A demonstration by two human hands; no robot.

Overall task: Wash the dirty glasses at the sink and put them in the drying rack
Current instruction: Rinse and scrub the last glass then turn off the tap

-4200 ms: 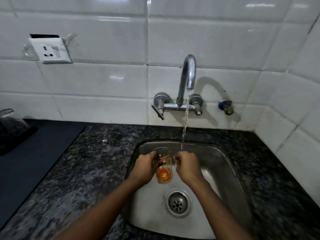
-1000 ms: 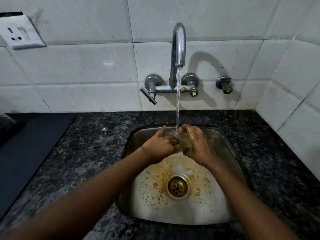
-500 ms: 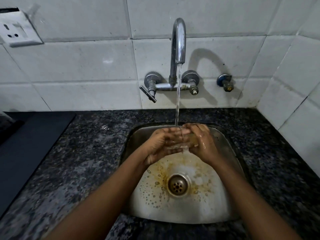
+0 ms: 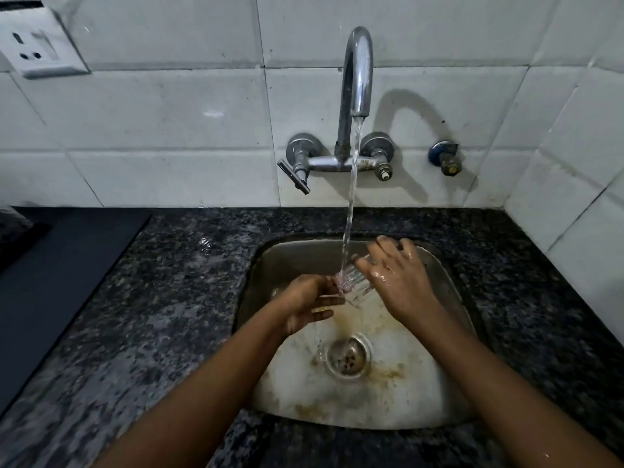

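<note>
Over the sink [image 4: 449,336], the right hand [image 4: 400,282] grips a clear ribbed glass [image 4: 354,285], tilted on its side, with fingers [image 4: 388,246] curled over its upper wall. The left hand [image 4: 305,304] is loosely open, its fingertips [image 4: 332,288] touching the glass's mouth end; whether they reach inside, I cannot tell. Water [image 4: 351,204] from the tap [image 4: 358,72] falls onto the glass between the two hands. Below the fingers, brownish runoff stains the basin near the drain [image 4: 347,358].

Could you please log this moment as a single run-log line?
step: rinsing | glass: tilted under tap stream | right hand: gripping glass | left hand: open at its mouth | sink: brown residue | rack: unseen
</note>
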